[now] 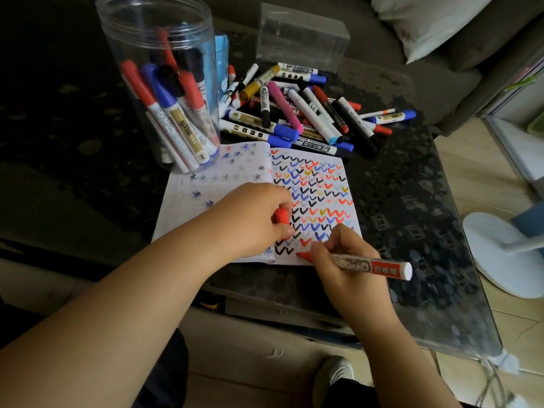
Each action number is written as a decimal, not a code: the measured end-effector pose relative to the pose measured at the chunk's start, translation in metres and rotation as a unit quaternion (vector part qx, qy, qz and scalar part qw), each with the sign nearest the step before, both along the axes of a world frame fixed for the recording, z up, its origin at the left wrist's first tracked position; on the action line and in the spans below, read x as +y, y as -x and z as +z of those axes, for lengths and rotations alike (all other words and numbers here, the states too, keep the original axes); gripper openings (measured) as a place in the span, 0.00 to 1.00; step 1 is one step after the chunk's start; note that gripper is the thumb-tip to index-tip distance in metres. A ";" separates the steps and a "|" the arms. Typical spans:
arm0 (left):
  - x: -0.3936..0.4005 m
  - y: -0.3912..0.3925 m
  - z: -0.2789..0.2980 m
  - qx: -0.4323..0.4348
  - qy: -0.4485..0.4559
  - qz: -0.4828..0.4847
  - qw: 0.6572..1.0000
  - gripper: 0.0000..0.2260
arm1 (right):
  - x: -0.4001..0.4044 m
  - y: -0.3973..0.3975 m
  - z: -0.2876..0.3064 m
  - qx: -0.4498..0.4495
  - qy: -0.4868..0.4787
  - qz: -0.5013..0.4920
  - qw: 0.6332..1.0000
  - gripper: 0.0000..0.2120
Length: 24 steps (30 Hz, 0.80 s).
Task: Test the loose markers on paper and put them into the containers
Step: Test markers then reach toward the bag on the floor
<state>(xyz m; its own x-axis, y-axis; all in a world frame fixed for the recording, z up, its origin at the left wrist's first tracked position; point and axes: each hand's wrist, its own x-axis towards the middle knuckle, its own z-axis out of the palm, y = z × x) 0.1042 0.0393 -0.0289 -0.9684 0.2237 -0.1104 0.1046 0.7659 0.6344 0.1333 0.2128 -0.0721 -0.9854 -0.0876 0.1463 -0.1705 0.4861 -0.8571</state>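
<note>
Gripping a red marker [369, 264] in our right hand [347, 260], we are marking the paper [350, 201]; our left hand [259, 219] is clutching its cap [281, 216] (light, stiff, likely best held mid-barrel).

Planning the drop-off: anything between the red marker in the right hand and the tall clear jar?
The left hand, holding the red cap, lies over the open notebook between the red marker in the right hand and the tall clear plastic jar. The jar's mouth is open.
</note>
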 end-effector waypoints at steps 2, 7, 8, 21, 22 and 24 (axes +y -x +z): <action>-0.001 -0.001 0.001 0.000 -0.001 0.002 1.000 0.05 | -0.001 0.000 0.000 0.002 0.010 -0.018 1.000 0.15; -0.001 -0.002 0.001 -0.003 -0.010 0.007 1.000 0.05 | -0.003 -0.001 0.001 -0.012 0.030 -0.042 0.999 0.15; -0.001 -0.003 0.001 -0.006 -0.013 0.007 1.000 0.05 | -0.003 -0.001 0.002 -0.017 0.038 -0.046 0.998 0.16; -0.003 0.003 0.025 -0.154 -0.518 0.190 0.820 0.05 | -0.013 0.013 0.069 -0.023 0.321 -0.030 0.946 0.09; -0.003 0.002 0.027 -0.160 -0.535 0.182 0.809 0.05 | -0.015 0.017 0.073 -0.019 0.320 -0.025 0.947 0.10; -0.003 0.001 0.028 -0.164 -0.556 0.170 0.797 0.05 | -0.018 0.021 0.079 -0.016 0.309 -0.023 0.951 0.15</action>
